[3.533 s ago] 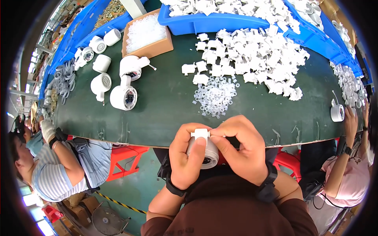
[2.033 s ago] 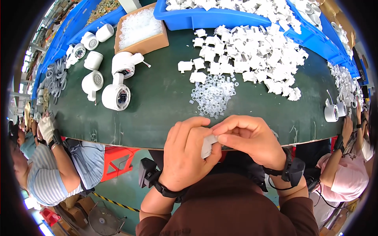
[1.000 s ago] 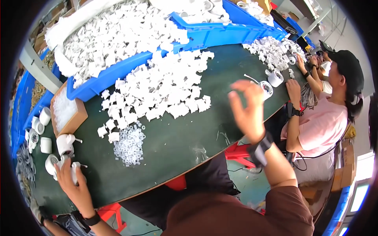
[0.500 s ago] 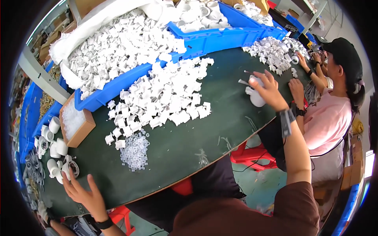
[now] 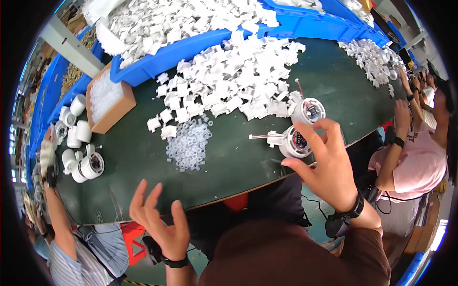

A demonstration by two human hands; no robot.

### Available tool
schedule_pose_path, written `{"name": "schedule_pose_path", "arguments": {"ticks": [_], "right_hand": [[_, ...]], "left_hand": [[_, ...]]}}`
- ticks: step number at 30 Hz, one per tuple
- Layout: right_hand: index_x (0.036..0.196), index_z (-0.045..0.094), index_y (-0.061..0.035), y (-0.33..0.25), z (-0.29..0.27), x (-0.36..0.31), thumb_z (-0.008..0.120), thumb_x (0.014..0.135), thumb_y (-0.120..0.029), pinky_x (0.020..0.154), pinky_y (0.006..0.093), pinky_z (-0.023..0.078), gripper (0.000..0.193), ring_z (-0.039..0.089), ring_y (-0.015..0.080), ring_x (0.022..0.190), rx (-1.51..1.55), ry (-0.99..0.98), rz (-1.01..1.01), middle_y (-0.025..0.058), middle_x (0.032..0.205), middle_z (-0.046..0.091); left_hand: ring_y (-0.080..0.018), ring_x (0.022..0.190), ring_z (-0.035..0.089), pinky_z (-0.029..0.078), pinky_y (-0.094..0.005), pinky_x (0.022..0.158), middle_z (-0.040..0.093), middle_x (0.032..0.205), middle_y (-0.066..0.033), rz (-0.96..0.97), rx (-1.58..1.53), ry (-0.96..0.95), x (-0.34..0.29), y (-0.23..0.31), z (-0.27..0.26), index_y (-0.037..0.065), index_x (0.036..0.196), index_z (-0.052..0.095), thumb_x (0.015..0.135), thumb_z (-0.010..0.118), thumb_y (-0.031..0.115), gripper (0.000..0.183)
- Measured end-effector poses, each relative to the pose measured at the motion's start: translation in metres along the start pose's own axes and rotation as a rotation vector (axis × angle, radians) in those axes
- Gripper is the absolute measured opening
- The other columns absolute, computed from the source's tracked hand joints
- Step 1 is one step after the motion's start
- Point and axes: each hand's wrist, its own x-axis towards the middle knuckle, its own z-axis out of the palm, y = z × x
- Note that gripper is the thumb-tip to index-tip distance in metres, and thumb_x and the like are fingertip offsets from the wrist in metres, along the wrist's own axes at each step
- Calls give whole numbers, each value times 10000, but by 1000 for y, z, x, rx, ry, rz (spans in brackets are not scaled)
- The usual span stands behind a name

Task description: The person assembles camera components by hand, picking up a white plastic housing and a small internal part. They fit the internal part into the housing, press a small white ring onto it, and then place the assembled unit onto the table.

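My right hand (image 5: 329, 167) is open above the near right of the table, thumb and index finger apart in a wide curve. Just beside its fingertips sits a round white housing (image 5: 287, 143) with a dark inside, a side bracket and a red-and-white wire lead ending in a plug; whether I touch it is unclear. Behind it stands a second round white housing (image 5: 309, 110) with a circuit board showing inside. My left hand (image 5: 162, 219) hovers by the near table edge, fingers spread, holding nothing. Nearest to it lies a heap of small translucent rings (image 5: 188, 145).
White plastic brackets (image 5: 229, 81) are heaped before a blue bin (image 5: 157, 64). A cardboard box (image 5: 114, 112) of clear bits and several white housings (image 5: 88, 164) occupy the left. Co-workers sit at both sides; one gloved hand (image 5: 47, 148) reaches in at far left.
My view has shifted, so the table contents appear higher and further right. My left hand has moved away from the left housings. My right hand has drawn nearer, uncovering two housings.
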Motion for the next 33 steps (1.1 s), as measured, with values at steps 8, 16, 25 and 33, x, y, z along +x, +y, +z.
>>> {"name": "schedule_pose_path", "arguments": {"ticks": [8,16,25,33], "right_hand": [[1312,467,-61,-16,23,2,803,847,-64,829,323,526,573,660,181,1030,526,-62,173,114,1184,609],[1382,476,-28,-73,87,-15,833,803,-49,1054,445,477,681,556,433,1278,996,-193,-274,249,1421,528],[1214,666,-49,-86,66,14,732,856,56,746,284,421,379,471,152,798,1072,-174,-337,61,1023,573],[1077,672,-17,-97,65,16,669,927,82,719,269,511,180,610,104,806,1276,-336,-228,52,963,628]], "left_hand": [[-320,1079,604,472,-395,953,657,1156,-168,76,-470,-256,-6,25,12,0,1130,691,893,643,10,242],[-388,1404,360,315,-451,1160,321,1532,-270,-104,-835,-207,-13,40,37,-88,1500,321,1003,580,111,595],[-377,1146,506,436,-449,959,532,1336,-225,84,-346,-37,1,27,30,-22,1277,546,892,681,135,437],[-341,936,599,470,-409,837,672,1077,-149,67,-309,-1,12,28,29,7,1053,639,854,648,185,267]]}}
